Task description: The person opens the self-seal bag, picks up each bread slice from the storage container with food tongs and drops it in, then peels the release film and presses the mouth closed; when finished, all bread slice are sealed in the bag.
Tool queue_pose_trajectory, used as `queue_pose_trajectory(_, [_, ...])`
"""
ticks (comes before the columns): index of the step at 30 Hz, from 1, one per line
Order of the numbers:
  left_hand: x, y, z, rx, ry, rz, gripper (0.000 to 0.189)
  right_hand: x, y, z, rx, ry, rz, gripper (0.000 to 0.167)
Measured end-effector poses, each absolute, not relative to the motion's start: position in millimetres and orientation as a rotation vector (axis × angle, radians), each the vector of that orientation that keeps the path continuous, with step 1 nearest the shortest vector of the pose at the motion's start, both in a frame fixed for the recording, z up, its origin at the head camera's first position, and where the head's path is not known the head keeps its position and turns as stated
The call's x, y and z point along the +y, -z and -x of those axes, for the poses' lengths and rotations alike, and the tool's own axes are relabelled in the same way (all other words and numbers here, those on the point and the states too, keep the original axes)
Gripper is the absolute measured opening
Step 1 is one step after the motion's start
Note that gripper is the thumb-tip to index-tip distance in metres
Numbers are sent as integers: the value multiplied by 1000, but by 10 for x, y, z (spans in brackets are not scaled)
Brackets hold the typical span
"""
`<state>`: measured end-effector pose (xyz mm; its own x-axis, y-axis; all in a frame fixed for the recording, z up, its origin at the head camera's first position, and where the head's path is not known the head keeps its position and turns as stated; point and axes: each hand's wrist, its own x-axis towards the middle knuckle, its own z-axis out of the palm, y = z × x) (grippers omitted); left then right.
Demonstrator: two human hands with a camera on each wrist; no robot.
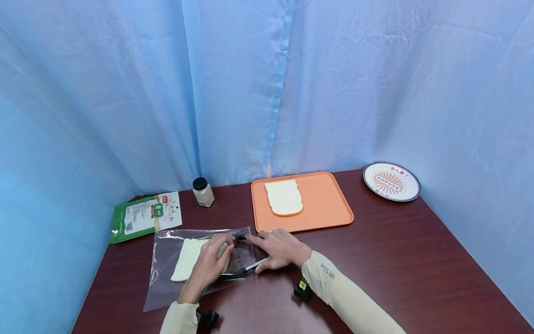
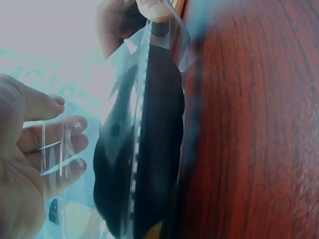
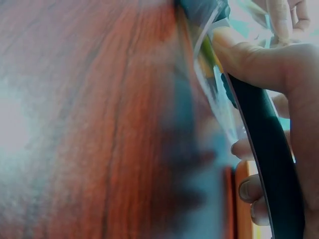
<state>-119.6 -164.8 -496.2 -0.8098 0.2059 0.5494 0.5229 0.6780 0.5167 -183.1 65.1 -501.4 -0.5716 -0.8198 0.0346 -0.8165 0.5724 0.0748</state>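
A slice of white bread (image 1: 187,260) lies at a clear plastic bag (image 1: 160,287) spread on the table at the left front. My left hand (image 1: 212,260) reaches over the slice and pinches the bag's film near its right end. From the right, my right hand (image 1: 281,248) holds tongs (image 1: 256,264), thumb and fingers on their spread arms. One black, wavy-edged tong head (image 2: 162,124) shows behind the clear film in the left wrist view. A dark tong arm (image 3: 266,154) runs along the palm in the right wrist view.
An orange tray (image 1: 323,204) with another bread slice (image 1: 283,197) stands behind my right hand. Behind the bag are a green and white packet (image 1: 146,215) and a black-lidded jar (image 1: 204,195). A patterned plate (image 1: 410,192) sits at the back right, before the blue curtain (image 1: 333,93).
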Motion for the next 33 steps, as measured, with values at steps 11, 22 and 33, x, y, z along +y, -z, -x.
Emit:
queue_pose_trajectory(11, [-1672, 4962, 1200, -2431, 934, 578, 14, 578, 4892, 1786, -2794, 77, -1359, 98])
queue_pose_trajectory(22, [-1674, 4968, 1201, -2409, 924, 585, 16, 538, 4826, 1726, -2878, 51, -1301, 98])
queue_pose_trajectory(33, [-1684, 4958, 1202, -2422, 946, 569, 14, 565, 4731, 1672, -2873, -16, -1254, 100])
